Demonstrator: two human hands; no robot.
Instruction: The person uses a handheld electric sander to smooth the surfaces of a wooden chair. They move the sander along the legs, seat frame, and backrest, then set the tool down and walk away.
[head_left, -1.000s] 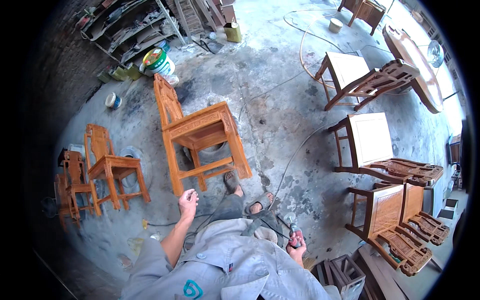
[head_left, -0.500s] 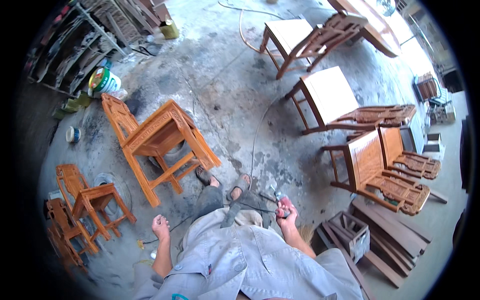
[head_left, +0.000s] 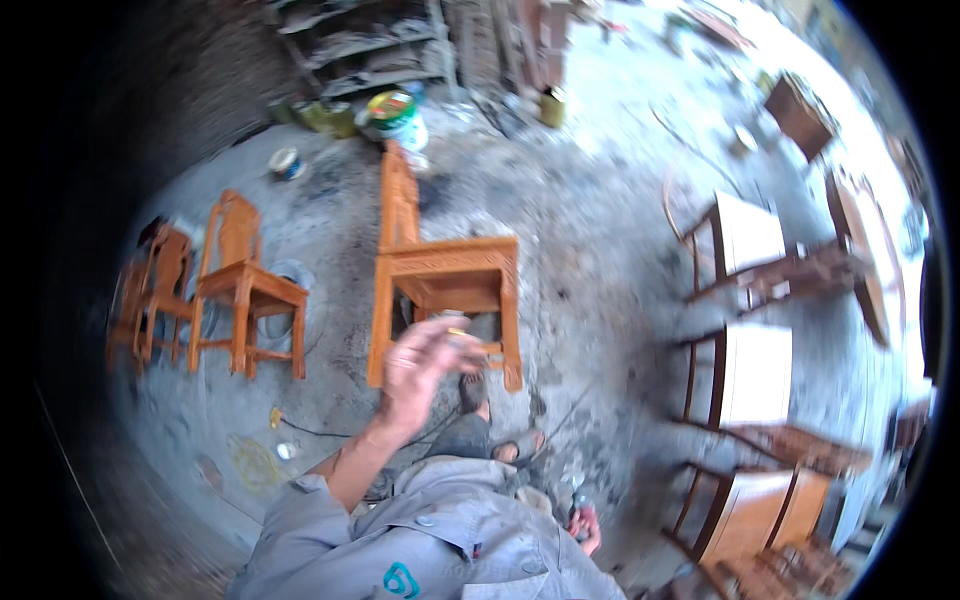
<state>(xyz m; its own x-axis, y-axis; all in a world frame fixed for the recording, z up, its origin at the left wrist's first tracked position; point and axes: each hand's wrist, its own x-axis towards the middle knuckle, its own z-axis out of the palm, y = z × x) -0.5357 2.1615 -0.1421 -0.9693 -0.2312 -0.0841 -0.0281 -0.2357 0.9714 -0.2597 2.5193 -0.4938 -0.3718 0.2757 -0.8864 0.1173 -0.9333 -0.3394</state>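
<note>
My left hand (head_left: 418,372) is raised in front of the wooden chair (head_left: 450,262), its bent fingers blurred. A small yellow spot shows at the fingers; I cannot make out what it is. Orange-brown and carved, the chair stands upright, its lower rungs partly covered by that hand. Low at my right side, my right hand (head_left: 586,528) is closed around a corded power tool (head_left: 578,500) with a red body and a metal head. Much of the tool is hidden or smeared.
More wooden chairs (head_left: 232,275) stand at the left. Several chairs with pale seats (head_left: 757,375) line the right side. Behind are a paint bucket (head_left: 398,122) and a loaded shelf rack (head_left: 375,55). A dark cord (head_left: 320,434) crosses the floor near my feet.
My left hand has risen and moved right, from beside my hip to before the chair. The view has turned left. My right hand still holds the power tool, lower in the picture.
</note>
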